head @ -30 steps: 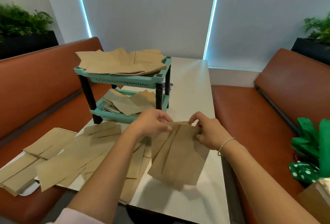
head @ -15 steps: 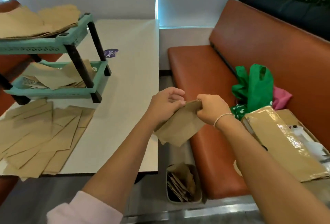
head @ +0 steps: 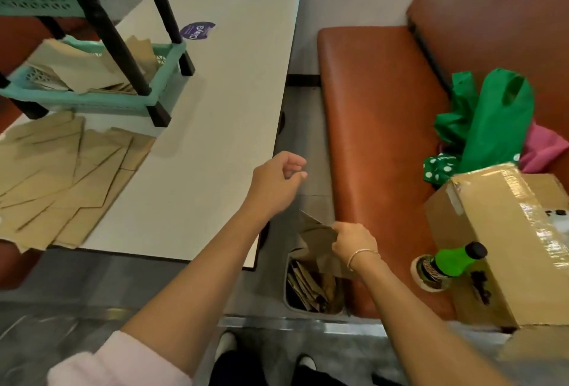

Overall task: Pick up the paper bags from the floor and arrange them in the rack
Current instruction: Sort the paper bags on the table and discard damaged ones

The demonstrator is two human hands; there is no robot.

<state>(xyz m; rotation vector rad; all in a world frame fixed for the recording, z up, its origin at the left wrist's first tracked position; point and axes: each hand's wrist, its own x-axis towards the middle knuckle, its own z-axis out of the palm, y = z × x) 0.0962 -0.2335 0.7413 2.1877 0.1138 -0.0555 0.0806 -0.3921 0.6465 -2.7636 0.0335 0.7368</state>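
Right hand [head: 351, 241], wearing a thin bracelet, pinching the top edge of a flat brown paper bag [head: 317, 242] above a grey floor bin [head: 314, 287] stuffed with more bags, near the orange bench seat [head: 375, 127]. Left hand [head: 277, 182] loosely curled, holding nothing, over the near right edge of the white table [head: 215, 108]. Far left, a teal two-tier plastic rack [head: 92, 46] loaded with paper bags; loose flat bags [head: 61, 182] spread in front.

A purple sticker [head: 197, 31] on the white table [head: 215, 102] reads "ClayG".
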